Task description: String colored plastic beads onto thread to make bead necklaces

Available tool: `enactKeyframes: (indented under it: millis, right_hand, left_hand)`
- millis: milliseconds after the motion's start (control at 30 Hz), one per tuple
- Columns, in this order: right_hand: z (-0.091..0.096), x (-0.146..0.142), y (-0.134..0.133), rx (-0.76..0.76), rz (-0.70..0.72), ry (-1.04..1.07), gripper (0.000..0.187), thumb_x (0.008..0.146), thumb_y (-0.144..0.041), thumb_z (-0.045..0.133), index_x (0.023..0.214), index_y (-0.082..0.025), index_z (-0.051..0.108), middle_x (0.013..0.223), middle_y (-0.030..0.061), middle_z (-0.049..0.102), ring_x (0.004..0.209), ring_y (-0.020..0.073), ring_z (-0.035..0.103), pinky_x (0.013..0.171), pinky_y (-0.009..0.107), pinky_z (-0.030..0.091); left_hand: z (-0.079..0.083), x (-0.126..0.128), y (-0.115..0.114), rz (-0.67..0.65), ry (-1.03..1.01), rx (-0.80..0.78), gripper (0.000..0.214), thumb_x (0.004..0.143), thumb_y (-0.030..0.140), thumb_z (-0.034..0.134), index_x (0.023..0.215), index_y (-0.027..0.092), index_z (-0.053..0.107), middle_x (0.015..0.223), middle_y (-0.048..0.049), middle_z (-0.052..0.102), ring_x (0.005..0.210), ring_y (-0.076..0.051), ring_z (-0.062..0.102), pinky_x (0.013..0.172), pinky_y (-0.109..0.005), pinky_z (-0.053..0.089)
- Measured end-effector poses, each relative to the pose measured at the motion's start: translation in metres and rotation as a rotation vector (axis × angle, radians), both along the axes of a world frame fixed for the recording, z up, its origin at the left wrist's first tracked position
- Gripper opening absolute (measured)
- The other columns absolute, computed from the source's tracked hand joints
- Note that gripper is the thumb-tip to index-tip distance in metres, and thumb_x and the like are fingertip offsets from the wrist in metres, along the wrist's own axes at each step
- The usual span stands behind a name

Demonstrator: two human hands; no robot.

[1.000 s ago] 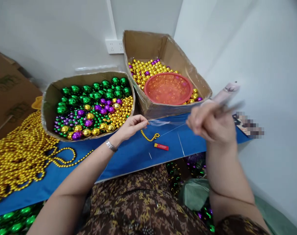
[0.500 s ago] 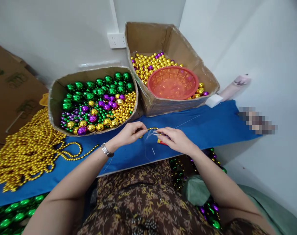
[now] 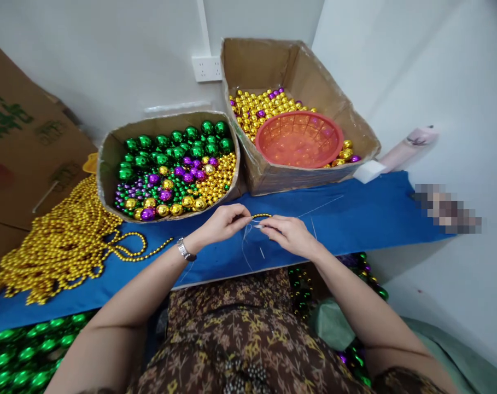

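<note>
My left hand, a silver watch on its wrist, pinches one end of a short string of small gold beads over the blue table cover. My right hand is closed on the other end of that bead string, fingertips close to the left hand's. A thin clear thread runs from the hands to the right across the blue cover, and more of it loops down below them.
A cardboard box of green, purple and gold balls stands behind the left hand. A second box holds gold balls and an orange basket. A heap of gold bead strings lies left. Green beads sit below the table edge.
My right hand came down from the upper right to the table and met the left hand at the bead string. The red lighter seen earlier is hidden now.
</note>
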State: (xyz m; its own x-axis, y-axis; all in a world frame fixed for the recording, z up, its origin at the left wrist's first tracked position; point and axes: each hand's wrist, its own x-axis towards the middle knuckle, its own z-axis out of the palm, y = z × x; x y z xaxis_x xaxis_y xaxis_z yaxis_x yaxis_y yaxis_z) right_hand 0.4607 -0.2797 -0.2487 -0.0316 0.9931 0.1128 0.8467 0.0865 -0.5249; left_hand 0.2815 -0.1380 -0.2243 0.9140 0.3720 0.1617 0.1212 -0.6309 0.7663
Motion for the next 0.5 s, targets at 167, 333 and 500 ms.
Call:
enactKeyframes:
  millis: [167, 333, 500]
  right_hand:
    - [-0.031, -0.011, 0.004, -0.141, 0.035, -0.03, 0.034, 0.092, -0.046, 0.052, 0.117, -0.025, 0.061, 0.105, 0.0046, 0.065, 0.091, 0.017, 0.063, 0.074, 0.026, 0.045]
    - [-0.06, -0.033, 0.021, -0.193, 0.197, -0.182, 0.04, 0.09, -0.026, 0.053, 0.13, -0.03, 0.055, 0.12, 0.0069, 0.058, 0.093, 0.0192, 0.064, 0.073, 0.028, 0.048]
    - [-0.093, -0.04, 0.038, -0.182, 0.263, -0.323, 0.042, 0.089, -0.021, 0.045, 0.127, -0.031, 0.057, 0.113, 0.0088, 0.061, 0.081, 0.0242, 0.069, 0.064, 0.033, 0.052]
  left_hand:
    - [-0.01, -0.007, 0.004, 0.097, -0.021, -0.069, 0.028, 0.089, 0.039, 0.051, 0.082, 0.014, 0.062, 0.07, -0.001, 0.059, 0.061, -0.011, 0.049, 0.058, -0.023, 0.038]
    - [-0.02, -0.014, 0.0, 0.216, -0.074, -0.18, 0.027, 0.087, 0.038, 0.053, 0.081, 0.014, 0.063, 0.07, -0.001, 0.06, 0.063, -0.011, 0.049, 0.057, -0.022, 0.038]
    - [-0.032, -0.017, -0.001, 0.254, -0.109, -0.235, 0.022, 0.086, 0.033, 0.058, 0.083, 0.012, 0.065, 0.074, -0.0023, 0.063, 0.065, -0.011, 0.052, 0.062, -0.022, 0.041]
